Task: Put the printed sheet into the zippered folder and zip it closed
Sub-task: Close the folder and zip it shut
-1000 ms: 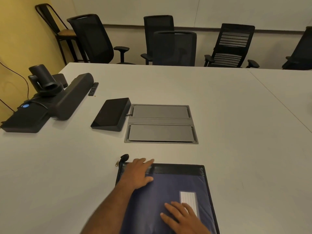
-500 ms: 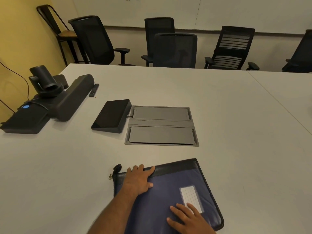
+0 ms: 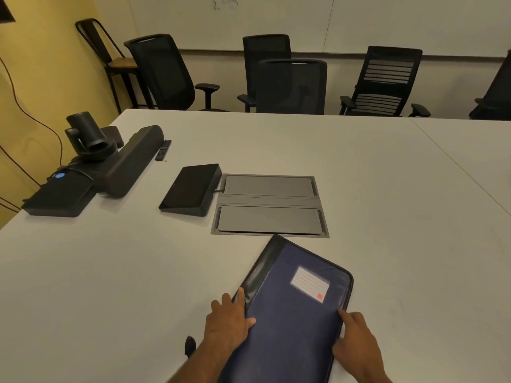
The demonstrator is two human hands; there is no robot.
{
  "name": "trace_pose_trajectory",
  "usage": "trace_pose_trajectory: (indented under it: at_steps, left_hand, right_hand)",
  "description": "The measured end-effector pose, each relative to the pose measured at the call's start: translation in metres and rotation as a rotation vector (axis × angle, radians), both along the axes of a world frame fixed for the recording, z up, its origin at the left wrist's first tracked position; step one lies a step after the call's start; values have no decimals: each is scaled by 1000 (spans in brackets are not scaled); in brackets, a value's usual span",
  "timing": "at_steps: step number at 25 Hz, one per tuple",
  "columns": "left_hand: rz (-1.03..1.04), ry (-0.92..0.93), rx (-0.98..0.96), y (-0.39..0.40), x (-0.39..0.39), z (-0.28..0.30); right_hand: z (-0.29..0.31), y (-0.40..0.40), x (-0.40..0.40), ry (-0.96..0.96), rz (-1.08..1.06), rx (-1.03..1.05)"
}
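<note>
**Folder turned on the table, both hands at its edges**

Compared with half a second ago, the zippered folder [image 3: 293,308] is seen rotated clockwise: its black spine strip, which was lying across the far edge, now runs from about 7 o'clock to 12 o'clock, and its far corner almost touches the grey cable hatch [image 3: 269,205]. The white label [image 3: 310,283] is now found toward 1 o'clock on the navy cover. The folder is lying flat on the white table [image 3: 110,272], near the bottom of the view. The printed sheet is not seen; it cannot be told if it is inside.

The left hand [image 3: 228,322] is laid on the left edge of the folder, fingers straight and close together, thumb pressed on the cover. The right hand [image 3: 356,341] is placed at the right edge, forefinger stretched along it, other fingers loosely bent; a real grip cannot be told. A small black pull [image 3: 190,345] is seen at 9 o'clock from the left wrist.

At 11 o'clock a black tablet [image 3: 192,189] is standing beside the hatch, and further at 10 o'clock a conference camera with speaker bar [image 3: 110,164] and a small remote [image 3: 163,146] are placed. Black office chairs [image 3: 293,87] are lined at 12 o'clock before a pale wall; a yellow wall [image 3: 41,78] is at 10 o'clock.
</note>
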State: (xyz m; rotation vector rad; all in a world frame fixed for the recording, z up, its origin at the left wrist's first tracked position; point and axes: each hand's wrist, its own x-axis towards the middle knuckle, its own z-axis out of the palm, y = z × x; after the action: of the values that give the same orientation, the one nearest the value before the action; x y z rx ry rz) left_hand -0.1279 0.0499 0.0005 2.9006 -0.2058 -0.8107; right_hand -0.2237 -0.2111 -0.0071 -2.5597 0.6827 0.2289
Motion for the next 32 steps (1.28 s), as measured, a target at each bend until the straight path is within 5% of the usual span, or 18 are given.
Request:
trace_pose_trajectory:
  at_steps: [5,19,32]
  left_hand:
    - [78,29,-6,-6,-28,1]
    - [124,91,-57,-9,-44,3]
    - [143,77,-128,-5,-48,-6]
  right_hand:
    - [2,10,-2,-46,-264,234]
    - [18,11,-21,-47,-138,386]
    - [26,14,-15,102,95,230]
